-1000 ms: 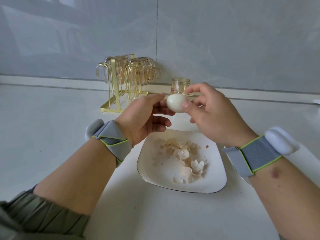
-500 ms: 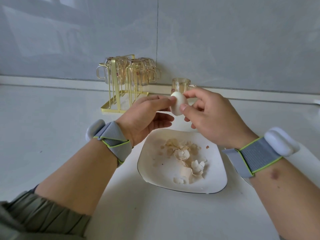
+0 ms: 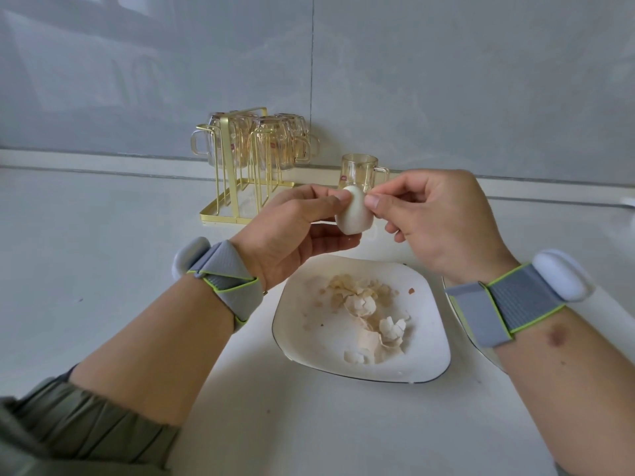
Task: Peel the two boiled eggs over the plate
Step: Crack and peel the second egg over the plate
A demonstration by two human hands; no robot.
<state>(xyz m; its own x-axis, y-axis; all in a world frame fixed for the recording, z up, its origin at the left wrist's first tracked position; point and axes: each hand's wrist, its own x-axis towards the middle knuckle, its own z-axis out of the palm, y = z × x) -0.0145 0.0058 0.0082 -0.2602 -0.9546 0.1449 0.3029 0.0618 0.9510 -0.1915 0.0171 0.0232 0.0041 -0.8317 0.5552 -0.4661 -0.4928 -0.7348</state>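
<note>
Egg (image 3: 354, 214) upright above plate (image 3: 295, 324), pinched between left hand (image 3: 292, 231) and right hand (image 3: 436, 221) grips.

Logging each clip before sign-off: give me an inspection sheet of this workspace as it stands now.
Surface: pale countertop, a few small specks, otherwise bare near the person.
Job's things: egg, white and mostly peeled, held above the far edge of the plate; pile of eggshell on the plate. A second egg is not visible.
Clutter: gold rack of upturned glass mugs by the wall; one glass mug upright behind the egg; edge of another dish under the right wrist.
Grippers: left hand grips the egg; right hand pinches at its upper side. Grey wristbands on both wrists.
Cables: nothing seen.
Surroundings: grey wall panels behind the counter.
</note>
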